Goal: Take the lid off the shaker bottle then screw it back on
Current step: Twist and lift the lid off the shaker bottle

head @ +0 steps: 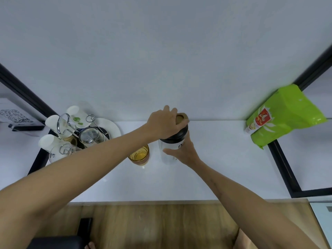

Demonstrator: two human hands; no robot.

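Observation:
A clear shaker bottle [166, 155] stands upright on the white counter [215, 168] near the wall. Its black lid [177, 135] with a brown cap [181, 118] sits on top of the bottle. My left hand [162, 123] lies over the lid from above, fingers wrapped on it. My right hand [185, 151] grips the bottle's clear body from the right side, thumb across the front. Whether the lid is threaded tight or loose cannot be told.
An amber glass [139, 155] stands just left of the bottle, under my left forearm. A cup rack with white cups and glasses [75, 133] fills the left. A green bag [285, 115] leans at the right. Black frame edges border both sides.

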